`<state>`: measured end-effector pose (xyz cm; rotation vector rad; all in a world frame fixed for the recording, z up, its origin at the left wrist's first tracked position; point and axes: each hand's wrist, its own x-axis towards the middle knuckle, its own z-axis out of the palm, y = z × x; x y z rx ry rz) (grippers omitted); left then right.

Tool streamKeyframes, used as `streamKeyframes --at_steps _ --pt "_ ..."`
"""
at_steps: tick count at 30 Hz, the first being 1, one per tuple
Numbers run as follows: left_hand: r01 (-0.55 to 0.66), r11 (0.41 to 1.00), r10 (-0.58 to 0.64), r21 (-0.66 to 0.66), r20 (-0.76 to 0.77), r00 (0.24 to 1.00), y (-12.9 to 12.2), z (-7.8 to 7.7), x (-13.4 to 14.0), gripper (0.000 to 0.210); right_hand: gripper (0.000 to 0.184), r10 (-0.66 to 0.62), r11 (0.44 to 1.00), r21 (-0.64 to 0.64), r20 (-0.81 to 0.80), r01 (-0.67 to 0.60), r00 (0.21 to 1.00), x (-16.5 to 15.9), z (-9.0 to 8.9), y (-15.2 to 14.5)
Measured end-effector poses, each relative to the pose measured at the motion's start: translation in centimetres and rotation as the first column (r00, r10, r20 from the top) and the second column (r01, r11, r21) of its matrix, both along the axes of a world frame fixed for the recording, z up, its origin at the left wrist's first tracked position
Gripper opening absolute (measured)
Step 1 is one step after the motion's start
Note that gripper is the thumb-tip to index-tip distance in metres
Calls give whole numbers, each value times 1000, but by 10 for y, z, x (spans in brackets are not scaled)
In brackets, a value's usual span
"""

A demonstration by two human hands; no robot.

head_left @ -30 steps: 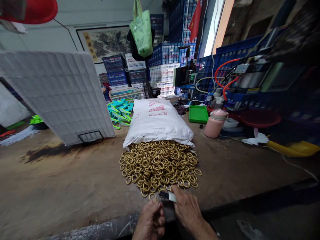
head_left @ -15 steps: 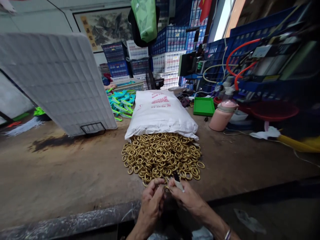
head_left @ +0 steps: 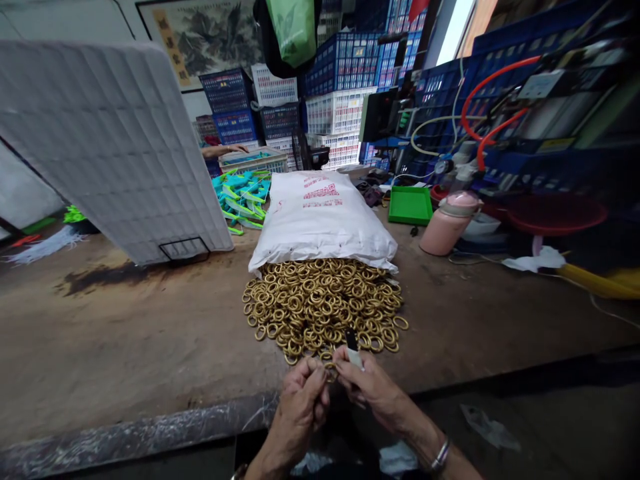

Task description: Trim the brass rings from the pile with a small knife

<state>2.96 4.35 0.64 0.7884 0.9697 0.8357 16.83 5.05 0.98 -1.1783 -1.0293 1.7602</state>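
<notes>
a silver band [head_left: 441, 455] circles the right wrist at the lower edge of the view. just above it the two bare hands meet close together at the front of the desk [head_left: 150, 353]. the left hand [head_left: 303, 395] is curled, thumb pressed toward the index finger, its tips at one side of a single gold-coloured ring [head_left: 331, 373]; whether more lies inside the curled fingers cannot be told. the right hand [head_left: 367, 381] is also closed, thumb and index finger at the other side of that ring, and it has hold of a small black-and-white tool [head_left: 354, 349] that sticks up past the knuckles toward the heap. right beyond the fingertips spreads a heap of gold-coloured rings [head_left: 325, 300], a few lying loose along its front and right edges. the heap runs back to the mouth of a white sack [head_left: 323, 217] lying flat, with red print on top. to the left a pale ribbed panel [head_left: 115, 147] leans over a dark stain on the desk. to the right stand a pink bottle [head_left: 450, 223] and, slightly farther off, a green tray [head_left: 410, 205]. left of the sack lie turquoise and lime pieces [head_left: 243, 197]; behind them another person's hand [head_left: 233, 150] rests at a pale crate [head_left: 260, 162]. stacked blue and white crates [head_left: 335, 110] and a framed picture [head_left: 210, 43] fill the back.
</notes>
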Motion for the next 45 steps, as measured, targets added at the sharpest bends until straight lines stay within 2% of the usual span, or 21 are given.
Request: streamKeyframes --at_steps 2,5,8,11,14,17,22,24,27,31,34,37,45 --pt "-29 997 35 76 -87 996 1 2 1 34 33 -32 998 65 101 25 994 -1 -4 2" --pt "-49 964 107 261 -214 971 2 1 1 32 32 -106 974 222 270 45 957 -3 -13 5" --pt "-21 935 122 355 -264 957 2 2 2 30 28 -161 952 303 381 42 910 -4 -18 7" --pt "-2 960 66 280 -217 974 0 5 2 36 24 -169 951 307 405 41 898 -5 -17 7" --pt "51 991 -40 122 -92 995 -3 6 1 41 23 -157 956 291 385 42 909 -6 -12 6" --pt "104 993 -105 47 27 994 -5 4 -2 39 22 -147 959 280 357 45 922 -7 -8 6" --pt "78 997 -76 -14 133 988 -5 1 -3 32 21 -107 964 265 335 16 936 -9 -12 6" --pt "68 997 -63 -31 143 988 -5 2 -3 30 22 -130 962 272 370 26 920 -8 -13 6" --pt "39 999 -35 -26 121 992 -6 4 -3 30 25 -194 937 349 546 -11 815 -4 -12 4" --pt "4 1000 -4 -10 35 999 -5 2 -1 32 12 -135 885 391 733 -251 667 -1 -8 -4" --pt "-17 1000 17 19 -3 1000 -3 -2 0 34 18 -116 855 375 812 -358 572 -2 -7 -10" --pt "-40 998 41 42 -26 999 -2 -4 1 36 24 -134 848 357 859 -391 494 -4 -9 -12" --pt "-58 998 58 9 -90 994 -1 8 3 46 25 -216 846 372 894 -383 393 -6 -10 -13"
